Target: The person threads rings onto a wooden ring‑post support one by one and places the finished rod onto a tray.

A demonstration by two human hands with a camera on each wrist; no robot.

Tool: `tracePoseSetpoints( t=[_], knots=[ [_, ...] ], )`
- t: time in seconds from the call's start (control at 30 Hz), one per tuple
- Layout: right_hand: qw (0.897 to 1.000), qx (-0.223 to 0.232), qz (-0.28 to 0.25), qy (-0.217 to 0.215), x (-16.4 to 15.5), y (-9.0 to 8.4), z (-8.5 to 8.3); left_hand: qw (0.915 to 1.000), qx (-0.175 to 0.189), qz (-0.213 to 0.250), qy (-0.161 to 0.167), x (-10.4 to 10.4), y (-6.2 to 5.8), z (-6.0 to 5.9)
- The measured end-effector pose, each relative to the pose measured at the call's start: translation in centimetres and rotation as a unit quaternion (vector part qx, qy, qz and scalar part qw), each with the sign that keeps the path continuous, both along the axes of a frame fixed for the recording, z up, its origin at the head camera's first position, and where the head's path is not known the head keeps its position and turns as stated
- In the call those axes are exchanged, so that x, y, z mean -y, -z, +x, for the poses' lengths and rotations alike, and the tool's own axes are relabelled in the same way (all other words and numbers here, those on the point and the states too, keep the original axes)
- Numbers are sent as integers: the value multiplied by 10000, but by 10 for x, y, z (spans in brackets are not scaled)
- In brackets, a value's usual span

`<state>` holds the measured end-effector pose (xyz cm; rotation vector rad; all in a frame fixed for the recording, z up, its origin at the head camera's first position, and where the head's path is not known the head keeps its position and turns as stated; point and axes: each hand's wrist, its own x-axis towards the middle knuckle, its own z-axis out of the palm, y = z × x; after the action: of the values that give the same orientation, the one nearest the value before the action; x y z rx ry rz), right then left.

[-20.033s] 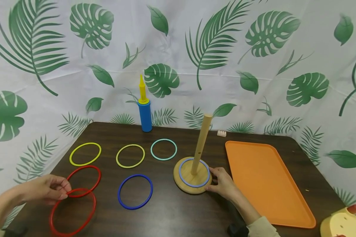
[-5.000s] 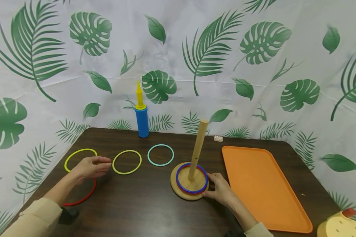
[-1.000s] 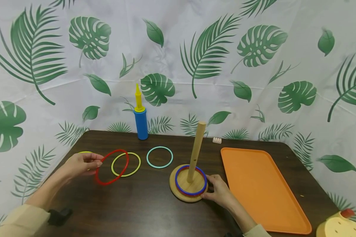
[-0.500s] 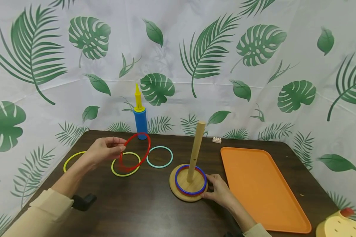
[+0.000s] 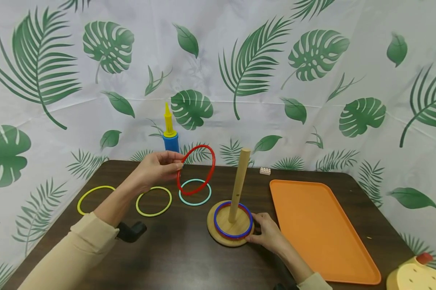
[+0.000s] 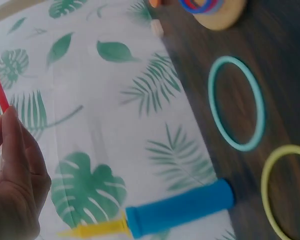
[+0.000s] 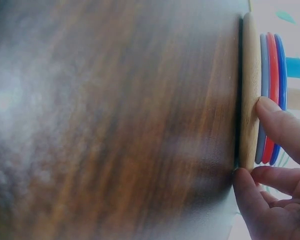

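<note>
Red ring is up in the air in the left hand, tilted close to upright, its thumb and fingertips pinched together on the near left side of the hoop. In the head view its lower edge crosses in front of the turquoise ring, which lies flat on the dark wooden table, and it is left of the wooden post, apart from it.

The right hand holds the rim of the round wooden base, thumb on the edge beside the rings and fingers lower down, clamped on the wood. Around the foot of the post sit three rings: a grey-blue ring lowest, a second red ring on it, and a dark blue ring on top.

Left of the turquoise ring lies a pale yellow ring, then a bright yellow ring partly hidden by the left arm. Behind the left hand stands a blue pump with a yellow nozzle. Right of the base is an orange tray, with a small pale brick near its far left corner
</note>
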<state>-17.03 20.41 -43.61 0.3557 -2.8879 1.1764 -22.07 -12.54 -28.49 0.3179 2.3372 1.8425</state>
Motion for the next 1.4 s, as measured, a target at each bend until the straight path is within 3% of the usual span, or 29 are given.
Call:
tracePoseSetpoints(
  t=[0.4,0.8,1.03,1.13,1.4],
  knots=[
    [9999,11,-97,-81,-1,2,-1,9995,-193,147,221,-49,-19,-5],
    [9997,137,-174,-36,0,2,-2,9981,-251,293,481,-78,-15,-15],
    [9997,194,-172,-43,0,2,-2,9987,-106,133,473,-88,3,-21],
    [9996,212,-181,-38,0,3,-2,9990,96,45,444,-89,15,-22],
    [10000,7,31,-13,-1,3,-2,9982,233,-405,365,-89,51,-23]
  ],
)
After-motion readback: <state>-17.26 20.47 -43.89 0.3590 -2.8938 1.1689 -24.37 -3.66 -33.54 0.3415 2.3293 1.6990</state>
